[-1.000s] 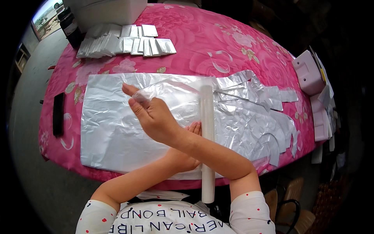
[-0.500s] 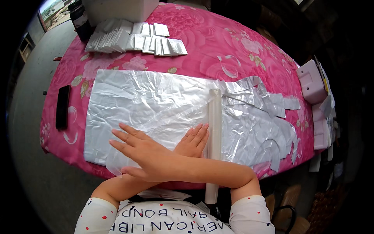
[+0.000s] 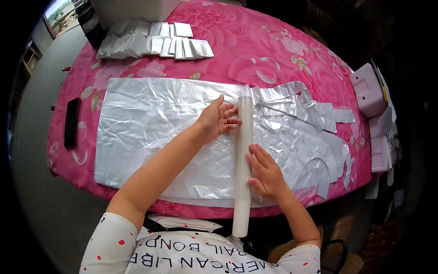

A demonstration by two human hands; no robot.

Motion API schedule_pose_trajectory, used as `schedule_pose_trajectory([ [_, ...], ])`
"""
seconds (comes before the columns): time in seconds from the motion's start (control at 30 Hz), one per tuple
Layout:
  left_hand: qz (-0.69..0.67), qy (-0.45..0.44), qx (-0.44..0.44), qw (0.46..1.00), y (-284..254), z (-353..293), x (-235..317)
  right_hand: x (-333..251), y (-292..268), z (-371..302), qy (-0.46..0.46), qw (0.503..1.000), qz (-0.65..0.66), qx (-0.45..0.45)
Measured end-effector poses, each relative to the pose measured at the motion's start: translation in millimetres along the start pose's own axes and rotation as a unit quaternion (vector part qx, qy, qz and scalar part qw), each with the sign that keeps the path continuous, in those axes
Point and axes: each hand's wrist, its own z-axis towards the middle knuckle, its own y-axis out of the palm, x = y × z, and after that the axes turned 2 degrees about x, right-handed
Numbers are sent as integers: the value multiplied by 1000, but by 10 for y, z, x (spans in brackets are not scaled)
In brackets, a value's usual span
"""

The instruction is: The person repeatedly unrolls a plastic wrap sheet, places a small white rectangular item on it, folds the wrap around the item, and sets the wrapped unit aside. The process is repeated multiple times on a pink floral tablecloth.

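A translucent whitish roll or tube [image 3: 243, 150] lies lengthwise across a stack of silvery plastic bags [image 3: 150, 132], its near end jutting past the table edge. The bags' cut handle strips spread out to the right. On the left side of the roll my left hand [image 3: 218, 119] is open, fingers apart and their tips at the roll. My right hand [image 3: 266, 172] lies open at the roll's right side, lower down, its fingers stretched out and fingertips at its edge. Neither hand is wrapped around anything.
Small folded silvery packets [image 3: 155, 43] are lined up at the far left, before a white bin [image 3: 137, 11] and a dark bottle [image 3: 90, 23]. A black phone-like object [image 3: 71, 123] lies left on the pink floral tablecloth [image 3: 232, 45]. Pale pink boxes [image 3: 367, 91] stand at the right edge.
My forearms were crossed over the bags and have come apart. My left hand moved up to the roll's left side, my right hand to its right. The roll shifted slightly left.
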Motion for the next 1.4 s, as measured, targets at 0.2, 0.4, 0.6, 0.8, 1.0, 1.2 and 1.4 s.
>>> schedule_pose_trajectory([
  [0.2,285,189,45,938,-197,-865,151,-219,256,360,-41,995,-76,-50],
  [0.4,761,355,84,537,-1218,-2244,111,-1156,1070,1160,-139,988,68,-7],
  [0.6,803,325,154,475,-1794,-3268,33,-1609,980,1230,-220,914,339,-41],
  [0.8,741,360,246,511,-1937,-3678,-115,-988,825,1061,-170,982,77,7],
  [1.0,700,363,234,568,-1770,-3645,-262,-1085,1242,1512,-272,959,-35,-72],
  [1.2,610,296,271,684,-1608,-3532,-352,-1899,2055,2212,-274,961,13,-46],
  [1.4,601,152,372,691,-1473,-3308,-334,-2369,2339,2409,-146,970,92,171],
])
